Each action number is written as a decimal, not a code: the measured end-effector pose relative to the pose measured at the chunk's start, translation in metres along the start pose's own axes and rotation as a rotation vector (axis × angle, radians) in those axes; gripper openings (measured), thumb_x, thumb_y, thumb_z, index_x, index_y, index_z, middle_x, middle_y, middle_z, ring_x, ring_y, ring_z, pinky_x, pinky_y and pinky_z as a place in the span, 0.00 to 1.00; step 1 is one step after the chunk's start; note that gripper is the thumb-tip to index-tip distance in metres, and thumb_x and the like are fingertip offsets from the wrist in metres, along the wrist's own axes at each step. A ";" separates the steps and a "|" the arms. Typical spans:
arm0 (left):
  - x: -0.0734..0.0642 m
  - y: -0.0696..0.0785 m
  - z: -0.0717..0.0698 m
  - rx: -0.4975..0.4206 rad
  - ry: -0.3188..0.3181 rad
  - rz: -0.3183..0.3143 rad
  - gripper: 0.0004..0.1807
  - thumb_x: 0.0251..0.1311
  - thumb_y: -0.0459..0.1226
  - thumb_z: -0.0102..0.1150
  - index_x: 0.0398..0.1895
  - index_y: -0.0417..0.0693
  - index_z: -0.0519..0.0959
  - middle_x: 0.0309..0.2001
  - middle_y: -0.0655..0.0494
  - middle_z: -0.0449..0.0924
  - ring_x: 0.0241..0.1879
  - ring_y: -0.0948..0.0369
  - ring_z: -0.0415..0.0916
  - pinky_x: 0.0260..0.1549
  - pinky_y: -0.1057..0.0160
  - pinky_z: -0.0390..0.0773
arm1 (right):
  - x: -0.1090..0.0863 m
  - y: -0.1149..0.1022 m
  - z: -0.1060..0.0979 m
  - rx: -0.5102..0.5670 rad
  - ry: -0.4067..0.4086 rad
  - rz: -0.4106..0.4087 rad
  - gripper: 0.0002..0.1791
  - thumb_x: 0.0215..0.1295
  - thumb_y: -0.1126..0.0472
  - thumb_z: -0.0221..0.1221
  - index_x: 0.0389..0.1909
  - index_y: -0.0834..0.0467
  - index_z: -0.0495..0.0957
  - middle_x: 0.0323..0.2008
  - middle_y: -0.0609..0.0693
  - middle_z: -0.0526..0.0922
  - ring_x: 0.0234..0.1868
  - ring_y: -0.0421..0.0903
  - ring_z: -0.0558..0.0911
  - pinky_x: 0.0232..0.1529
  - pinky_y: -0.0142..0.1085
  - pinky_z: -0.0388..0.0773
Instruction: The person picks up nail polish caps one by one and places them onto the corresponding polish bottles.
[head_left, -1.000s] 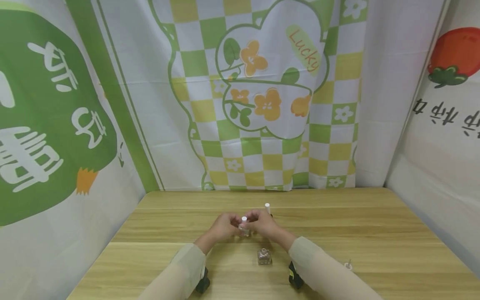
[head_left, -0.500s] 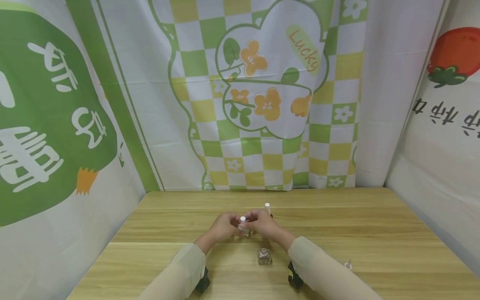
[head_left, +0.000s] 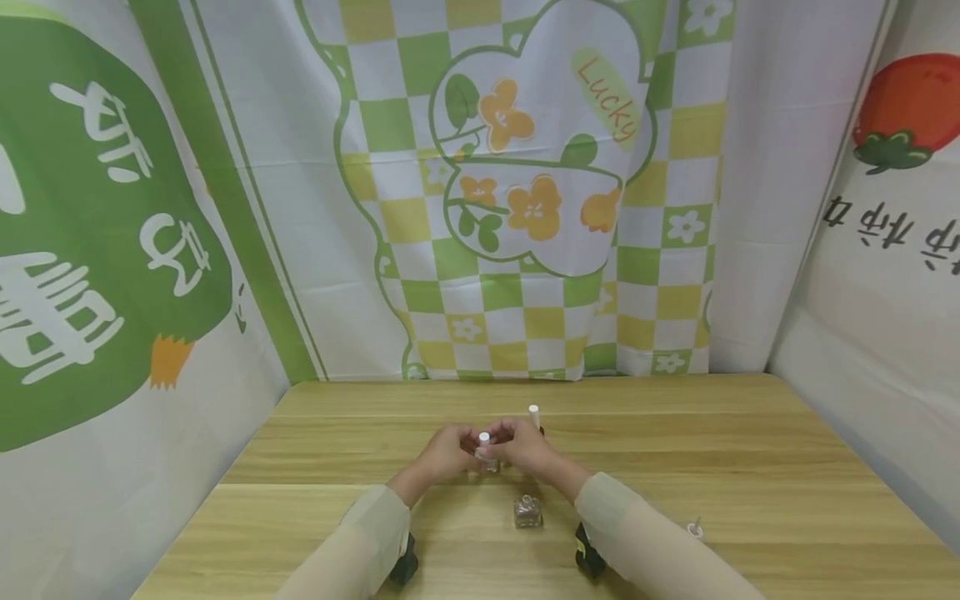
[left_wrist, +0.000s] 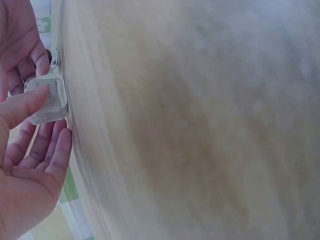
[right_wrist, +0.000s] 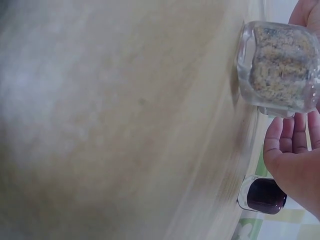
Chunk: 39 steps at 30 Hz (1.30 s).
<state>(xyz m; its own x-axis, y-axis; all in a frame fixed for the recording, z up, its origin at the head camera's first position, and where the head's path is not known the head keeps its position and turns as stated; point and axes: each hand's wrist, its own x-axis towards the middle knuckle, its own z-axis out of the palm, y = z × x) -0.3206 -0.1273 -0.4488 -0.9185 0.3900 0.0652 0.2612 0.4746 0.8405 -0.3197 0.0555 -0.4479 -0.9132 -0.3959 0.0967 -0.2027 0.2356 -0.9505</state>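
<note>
Between my two hands stands a small clear-and-whitish nail polish bottle with a white cap. My left hand holds the bottle, its thumb pressed on the printed glass face in the left wrist view. The right hand pinches the cap from the other side. Nearer me, a glittery nail polish bottle sits uncapped on the table; it looms large in the right wrist view. A dark red nail polish bottle is beyond the right hand, its white cap showing above the fingers.
At the right of the wooden table lies a white cap with its brush pointing up, close to my right sleeve. Printed cloth hangs behind the table's far edge and along both sides.
The white cap between my hands has shifted slightly left and leans a little. Both hands keep nearly the same place; the other bottles stay put.
</note>
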 end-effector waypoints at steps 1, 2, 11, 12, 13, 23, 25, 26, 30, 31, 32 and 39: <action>0.000 0.000 0.000 -0.001 -0.003 0.005 0.14 0.47 0.25 0.70 0.39 0.37 0.79 0.34 0.55 0.80 0.37 0.59 0.77 0.37 0.61 0.80 | 0.000 0.000 0.000 0.003 -0.001 0.001 0.12 0.59 0.64 0.67 0.41 0.64 0.79 0.34 0.50 0.81 0.36 0.44 0.79 0.39 0.41 0.79; 0.000 0.000 0.000 -0.003 -0.006 0.008 0.14 0.47 0.25 0.70 0.39 0.37 0.79 0.34 0.55 0.80 0.37 0.59 0.77 0.37 0.61 0.80 | 0.000 -0.001 0.000 0.003 -0.002 0.003 0.12 0.59 0.64 0.67 0.41 0.64 0.79 0.35 0.50 0.82 0.37 0.44 0.79 0.39 0.40 0.79; -0.003 0.005 -0.001 0.021 -0.018 0.004 0.15 0.50 0.29 0.70 0.42 0.40 0.79 0.37 0.55 0.80 0.40 0.58 0.77 0.42 0.58 0.79 | -0.003 -0.008 -0.002 0.020 0.002 -0.009 0.18 0.59 0.64 0.67 0.48 0.67 0.76 0.40 0.53 0.81 0.41 0.46 0.79 0.43 0.37 0.80; -0.004 0.006 -0.002 0.024 -0.020 0.008 0.16 0.50 0.29 0.70 0.43 0.39 0.78 0.38 0.55 0.80 0.40 0.57 0.77 0.42 0.57 0.79 | -0.003 -0.009 -0.003 0.020 0.006 -0.012 0.19 0.59 0.64 0.67 0.49 0.67 0.76 0.40 0.53 0.81 0.41 0.46 0.79 0.43 0.37 0.80; -0.005 0.007 -0.003 0.025 -0.017 0.011 0.16 0.50 0.29 0.70 0.43 0.39 0.78 0.38 0.54 0.80 0.40 0.56 0.77 0.42 0.57 0.79 | -0.003 -0.010 -0.004 0.022 0.011 -0.017 0.20 0.59 0.65 0.67 0.49 0.69 0.75 0.40 0.54 0.81 0.41 0.47 0.79 0.43 0.37 0.80; -0.005 0.012 -0.012 0.017 0.027 0.039 0.16 0.49 0.28 0.70 0.42 0.36 0.78 0.37 0.52 0.80 0.40 0.56 0.78 0.43 0.57 0.80 | -0.009 -0.030 -0.009 -0.010 0.062 -0.032 0.21 0.60 0.66 0.66 0.51 0.72 0.74 0.42 0.60 0.80 0.43 0.49 0.79 0.45 0.38 0.79; -0.006 0.013 -0.013 0.019 0.036 0.044 0.16 0.49 0.28 0.69 0.42 0.36 0.78 0.37 0.52 0.80 0.39 0.56 0.78 0.42 0.57 0.80 | -0.011 -0.033 -0.010 -0.012 0.056 -0.026 0.21 0.60 0.66 0.66 0.51 0.71 0.74 0.44 0.62 0.79 0.43 0.49 0.79 0.45 0.39 0.79; -0.006 0.014 -0.014 0.018 0.042 0.039 0.15 0.50 0.29 0.69 0.42 0.37 0.78 0.37 0.52 0.80 0.39 0.56 0.78 0.42 0.57 0.80 | -0.012 -0.035 -0.011 -0.011 0.052 -0.022 0.21 0.60 0.65 0.66 0.51 0.70 0.74 0.45 0.63 0.79 0.43 0.49 0.79 0.46 0.39 0.79; -0.007 0.018 -0.016 0.005 0.065 0.040 0.16 0.51 0.29 0.68 0.44 0.35 0.78 0.38 0.50 0.80 0.40 0.56 0.78 0.43 0.57 0.80 | -0.015 -0.042 -0.016 -0.026 0.041 -0.019 0.19 0.60 0.64 0.66 0.50 0.66 0.76 0.46 0.63 0.78 0.43 0.48 0.78 0.46 0.38 0.79; -0.008 0.020 -0.016 0.002 0.073 0.038 0.16 0.51 0.29 0.68 0.44 0.35 0.78 0.38 0.50 0.80 0.40 0.56 0.78 0.43 0.57 0.80 | -0.016 -0.045 -0.017 -0.030 0.041 -0.018 0.19 0.60 0.64 0.67 0.50 0.66 0.76 0.46 0.63 0.78 0.43 0.47 0.78 0.46 0.38 0.79; -0.008 0.021 -0.016 -0.001 0.081 0.038 0.17 0.51 0.29 0.69 0.44 0.34 0.78 0.39 0.50 0.80 0.40 0.55 0.78 0.43 0.57 0.80 | -0.018 -0.047 -0.018 -0.034 0.039 -0.016 0.19 0.60 0.64 0.67 0.50 0.66 0.76 0.46 0.62 0.79 0.43 0.47 0.78 0.46 0.38 0.79; -0.014 0.031 -0.020 -0.034 0.123 0.035 0.18 0.50 0.30 0.71 0.44 0.34 0.77 0.41 0.44 0.80 0.42 0.54 0.78 0.44 0.56 0.80 | -0.028 -0.059 -0.025 -0.028 0.035 -0.027 0.19 0.60 0.62 0.67 0.50 0.65 0.77 0.43 0.57 0.79 0.43 0.47 0.79 0.45 0.39 0.79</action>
<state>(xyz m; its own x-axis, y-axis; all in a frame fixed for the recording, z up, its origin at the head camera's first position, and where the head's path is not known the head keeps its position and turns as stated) -0.3050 -0.1335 -0.4128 -0.9389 0.3055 0.1584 0.2855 0.4344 0.8543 -0.2910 0.0743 -0.3870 -0.9190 -0.3713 0.1330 -0.2370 0.2505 -0.9386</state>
